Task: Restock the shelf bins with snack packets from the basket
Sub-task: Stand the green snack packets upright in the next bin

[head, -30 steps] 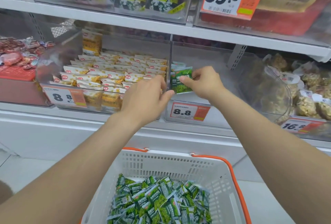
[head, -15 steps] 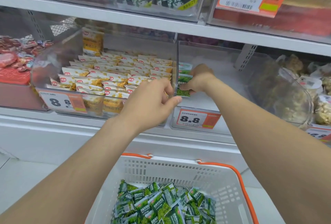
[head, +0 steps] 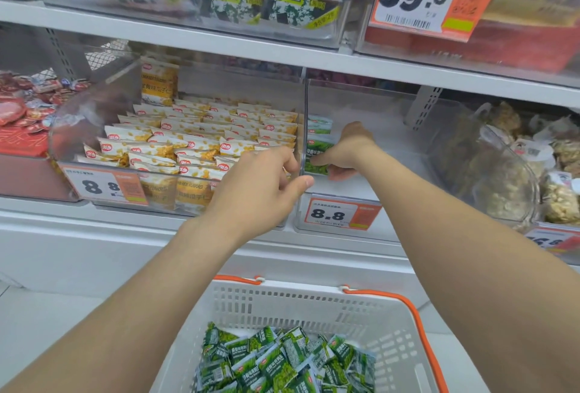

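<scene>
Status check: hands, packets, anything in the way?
Right grip pinching green packet inside right bin. Left grip holding bin wall. Basket part full. Nothing blocking.

Hands: two, left hand (head: pixel 260 185) and right hand (head: pixel 348 151). Basket (head: pixel 282 301): one. In it, green packets (head: pixel 276 361) heaped; we lose count past twenty. Clear bins on the middle shelf: we make it three, left bin (head: pixel 88 122), middle bin (head: pixel 376 129), right bin (head: pixel 489 160). Against the middle bin's left wall: at least two more green ones, a back packet (head: pixel 320 124) and a held packet (head: pixel 317 154). Yellow packets (head: pixel 201 141) in the left bin: dozens, in rows. Tags (head: pixel 335 213): five.
</scene>
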Available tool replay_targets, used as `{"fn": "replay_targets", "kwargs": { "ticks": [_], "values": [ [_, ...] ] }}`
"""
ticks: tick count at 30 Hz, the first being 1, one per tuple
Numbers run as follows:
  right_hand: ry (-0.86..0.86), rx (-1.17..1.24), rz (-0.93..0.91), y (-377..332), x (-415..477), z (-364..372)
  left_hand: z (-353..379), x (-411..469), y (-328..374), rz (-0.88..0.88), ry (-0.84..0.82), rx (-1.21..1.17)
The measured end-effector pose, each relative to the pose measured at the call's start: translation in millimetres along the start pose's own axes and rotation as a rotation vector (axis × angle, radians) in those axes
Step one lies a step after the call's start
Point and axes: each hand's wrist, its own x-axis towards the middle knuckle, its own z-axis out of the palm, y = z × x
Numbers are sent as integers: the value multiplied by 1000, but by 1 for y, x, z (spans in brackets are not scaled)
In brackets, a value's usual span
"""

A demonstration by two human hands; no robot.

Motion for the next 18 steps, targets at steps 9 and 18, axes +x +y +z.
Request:
{"fn": "replay_targets", "kwargs": {
  "ticks": [9, 18],
  "values": [
    [87, 91, -140, 29, -38, -16, 4, -12, 8, 38, 126, -26],
    [277, -74, -699, 92, -184, 5, 46, -87, 23, 269, 61, 289]
  ]
}}
